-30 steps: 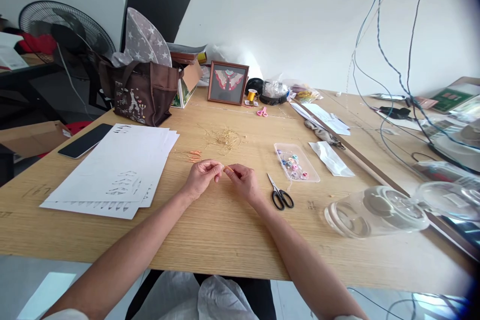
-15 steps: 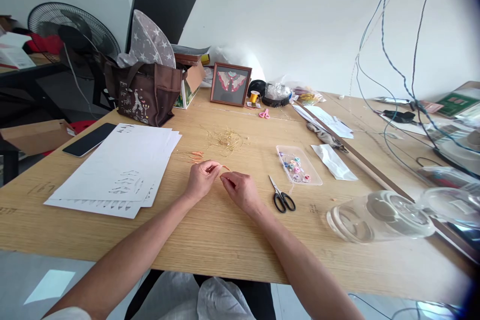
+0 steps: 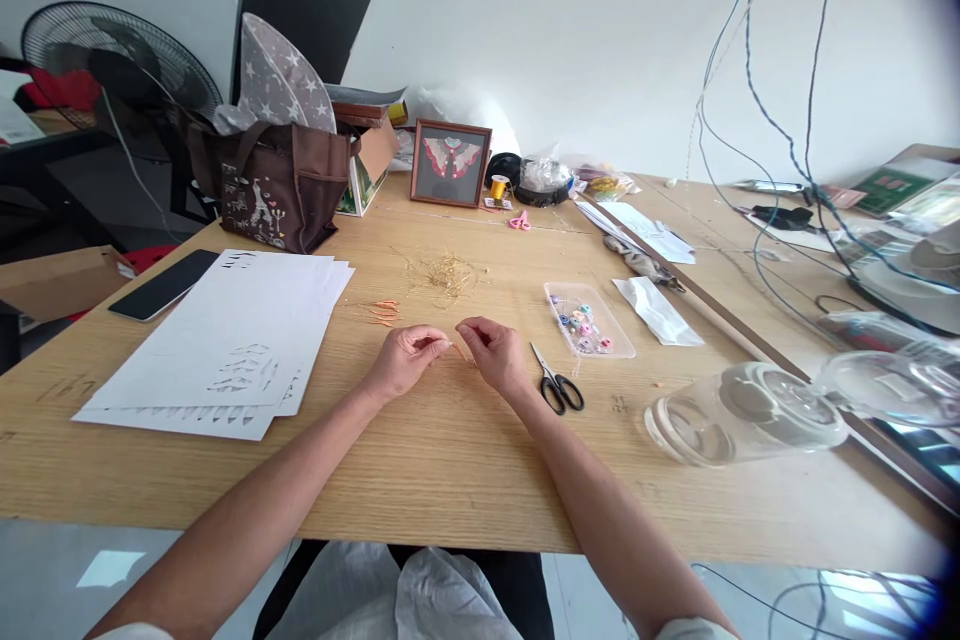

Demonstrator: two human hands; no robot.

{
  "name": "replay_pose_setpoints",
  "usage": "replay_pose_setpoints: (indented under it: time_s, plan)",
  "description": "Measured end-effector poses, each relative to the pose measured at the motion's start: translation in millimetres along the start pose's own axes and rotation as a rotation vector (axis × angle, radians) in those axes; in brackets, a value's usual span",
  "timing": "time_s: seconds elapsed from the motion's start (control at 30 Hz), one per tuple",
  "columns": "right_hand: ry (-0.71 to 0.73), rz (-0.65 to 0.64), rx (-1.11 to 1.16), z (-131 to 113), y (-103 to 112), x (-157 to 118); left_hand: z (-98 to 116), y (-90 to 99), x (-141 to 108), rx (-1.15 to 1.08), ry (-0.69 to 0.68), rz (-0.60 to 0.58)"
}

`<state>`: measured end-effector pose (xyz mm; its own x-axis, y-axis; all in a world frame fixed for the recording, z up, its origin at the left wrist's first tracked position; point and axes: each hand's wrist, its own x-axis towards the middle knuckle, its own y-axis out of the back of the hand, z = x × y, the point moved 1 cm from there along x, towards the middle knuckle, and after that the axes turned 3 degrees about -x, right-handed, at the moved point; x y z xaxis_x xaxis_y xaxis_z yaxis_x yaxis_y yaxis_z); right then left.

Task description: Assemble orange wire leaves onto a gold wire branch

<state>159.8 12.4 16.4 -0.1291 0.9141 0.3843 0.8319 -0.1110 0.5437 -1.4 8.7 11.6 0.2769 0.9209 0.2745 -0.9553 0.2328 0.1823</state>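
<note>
My left hand (image 3: 405,362) pinches a thin orange sliver (image 3: 460,351) near the middle of the desk (image 3: 420,480). My curled right hand (image 3: 496,357) touches or nearly touches it; I can't tell whether it grips. Black-handled scissors (image 3: 556,392) lie just beside it.

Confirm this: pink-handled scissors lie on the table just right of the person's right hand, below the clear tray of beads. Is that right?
No, the head view shows those scissors are black-handled, not pink. They do lie on the table just right of the person's right hand, below the clear tray of beads.
</note>
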Motion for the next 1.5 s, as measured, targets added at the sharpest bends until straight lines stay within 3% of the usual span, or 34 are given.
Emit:
replay_pose_setpoints:
  time_s: [0.2, 0.37, 0.67, 0.87, 1.0, 1.13, 1.33, 1.5]
  plan:
    - [-0.011, -0.088, 0.055, -3, -11, -5, 2, 1.5, 3, -0.217, 0.053, 0.106]
    - [0.100, -0.144, 0.002, -11, -19, -11, -1, 1.7, 4, -0.260, 0.085, 0.220]
    - [0.216, -0.132, -0.183, -17, -18, -17, -5, 5.2, 2, 0.188, -0.014, 0.255]
    - [0.196, -0.022, -0.222, -13, -6, -11, -5, 4.2, 3, 0.311, -0.115, 0.103]
    - [0.143, 0.033, -0.179, -6, 1, -4, -3, 1.5, 2, 0.182, -0.098, -0.012]
    - [0.061, 0.006, -0.080, -1, 0, -1, -2, 1.2, 3, -0.007, -0.013, -0.012]
    - [0.025, -0.080, 0.013, -3, -9, -4, -3, 2.0, 4, -0.208, 0.040, 0.131]
    - [0.051, -0.105, 0.001, -11, -15, -9, -4, 1.3, 4, -0.231, 0.073, 0.252]
